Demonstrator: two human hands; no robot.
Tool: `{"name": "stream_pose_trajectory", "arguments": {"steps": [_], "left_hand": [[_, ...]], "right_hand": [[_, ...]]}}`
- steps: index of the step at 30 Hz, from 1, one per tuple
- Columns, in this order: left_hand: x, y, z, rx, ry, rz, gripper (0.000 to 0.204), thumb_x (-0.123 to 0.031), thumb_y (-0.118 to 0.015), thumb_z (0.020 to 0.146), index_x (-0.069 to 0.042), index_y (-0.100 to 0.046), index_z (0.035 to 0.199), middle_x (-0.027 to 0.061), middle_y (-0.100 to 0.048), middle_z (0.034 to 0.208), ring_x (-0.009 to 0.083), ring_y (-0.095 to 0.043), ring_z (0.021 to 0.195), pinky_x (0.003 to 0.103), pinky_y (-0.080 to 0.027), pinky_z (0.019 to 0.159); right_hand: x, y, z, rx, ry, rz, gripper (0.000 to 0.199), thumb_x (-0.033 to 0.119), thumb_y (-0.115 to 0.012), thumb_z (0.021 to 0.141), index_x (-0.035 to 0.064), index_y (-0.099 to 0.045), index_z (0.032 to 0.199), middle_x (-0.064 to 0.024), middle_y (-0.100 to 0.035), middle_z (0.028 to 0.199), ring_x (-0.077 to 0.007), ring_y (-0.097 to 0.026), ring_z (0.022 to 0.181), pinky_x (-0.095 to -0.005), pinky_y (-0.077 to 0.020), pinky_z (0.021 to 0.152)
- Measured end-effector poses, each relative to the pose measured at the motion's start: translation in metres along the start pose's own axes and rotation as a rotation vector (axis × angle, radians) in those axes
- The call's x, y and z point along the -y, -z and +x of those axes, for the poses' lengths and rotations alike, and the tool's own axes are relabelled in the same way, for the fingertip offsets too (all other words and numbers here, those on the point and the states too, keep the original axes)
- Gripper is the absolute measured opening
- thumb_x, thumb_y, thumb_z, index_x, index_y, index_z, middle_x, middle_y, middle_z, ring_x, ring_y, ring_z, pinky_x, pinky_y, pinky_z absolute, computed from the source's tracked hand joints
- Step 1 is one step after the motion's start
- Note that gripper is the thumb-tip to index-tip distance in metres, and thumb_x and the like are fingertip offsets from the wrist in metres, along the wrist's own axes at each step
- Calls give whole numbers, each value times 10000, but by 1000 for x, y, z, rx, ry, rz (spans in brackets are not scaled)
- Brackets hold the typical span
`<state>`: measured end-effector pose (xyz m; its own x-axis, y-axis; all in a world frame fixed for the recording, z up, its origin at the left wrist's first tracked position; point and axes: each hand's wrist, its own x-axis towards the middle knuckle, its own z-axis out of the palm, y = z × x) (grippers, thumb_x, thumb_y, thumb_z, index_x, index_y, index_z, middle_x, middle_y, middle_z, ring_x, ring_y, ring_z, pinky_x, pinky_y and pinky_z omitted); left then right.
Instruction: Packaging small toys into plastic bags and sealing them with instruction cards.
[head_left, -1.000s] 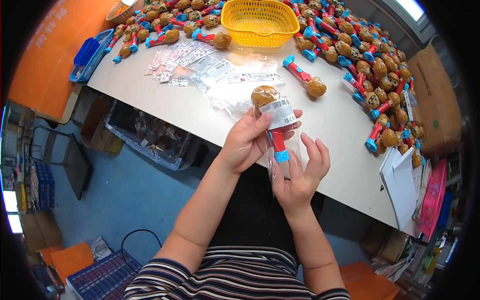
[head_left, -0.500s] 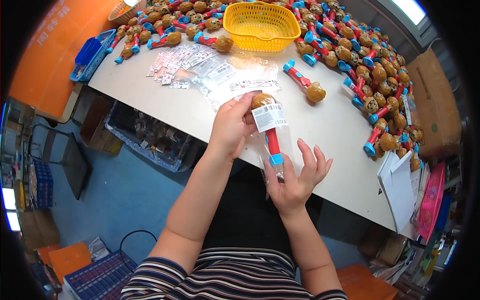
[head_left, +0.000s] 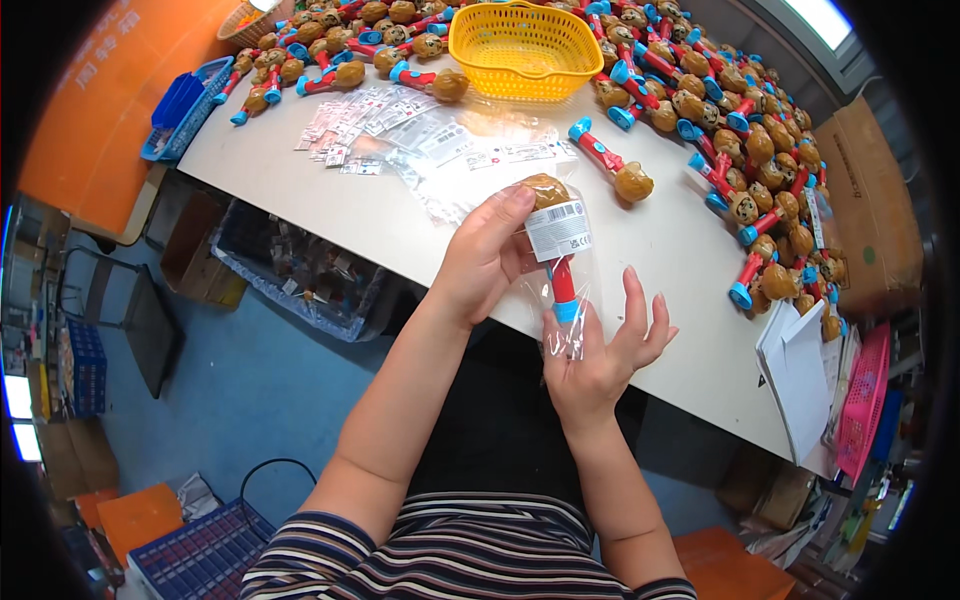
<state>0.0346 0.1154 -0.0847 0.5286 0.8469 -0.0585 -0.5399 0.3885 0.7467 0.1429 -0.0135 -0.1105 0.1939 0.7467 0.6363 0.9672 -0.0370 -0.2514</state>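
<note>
Over the table's front edge I hold a toy with a brown round head, red shaft and light blue end, inside a clear plastic bag. A white printed label lies across the bag just below the head. My left hand grips the bag's head end, thumb on top near the label. At the blue end, my right hand pinches the lower bag between thumb and index finger, its other fingers spread away. One unbagged toy of the same kind lies on the table just beyond.
Flat clear bags with labels lie on the table left of centre. A yellow basket stands behind them. Many similar toys are heaped along the back and right. White papers and a pink basket are at right.
The bagged toy and both hands have shifted slightly to the right. The toy's blue end sits a little closer to the bag's bottom, and the label now faces up more squarely.
</note>
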Motion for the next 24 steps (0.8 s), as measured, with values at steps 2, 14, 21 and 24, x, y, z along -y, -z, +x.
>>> {"name": "stream_pose_trajectory", "arguments": {"steps": [2,14,21,24], "left_hand": [[4,7,1,36,27,-45,428,-297,-415,1056,26,-494,1326,176,-634,1215,264,-651,1091,446,-528,957],[5,23,11,-180,130,19,371,-225,-393,1043,38,-518,1273,165,-664,1156,255,-676,1005,415,-557,875],[5,26,15,-271,175,22,368,-245,-422,1039,38,-531,1246,177,-663,1123,286,-676,972,425,-562,866],[-4,11,5,-332,159,114,483,-333,-470,1025,58,-463,1307,212,-654,1111,310,-671,966,421,-552,877]], "right_hand": [[-3,0,2,-27,5,-29,266,233,-769,801,30,-722,966,-206,-423,1452,-448,-230,1390,-672,-117,1105],[-9,-12,17,147,-35,-86,266,290,-703,882,29,-703,931,-179,-370,1496,-432,-241,1415,-820,-90,1003],[-8,-17,28,151,-17,-99,285,305,-709,880,25,-702,932,-181,-365,1494,-427,-243,1421,-836,-117,983],[-13,-18,31,219,12,-79,299,308,-707,881,21,-703,966,-178,-372,1490,-421,-267,1415,-828,-169,978]]}}
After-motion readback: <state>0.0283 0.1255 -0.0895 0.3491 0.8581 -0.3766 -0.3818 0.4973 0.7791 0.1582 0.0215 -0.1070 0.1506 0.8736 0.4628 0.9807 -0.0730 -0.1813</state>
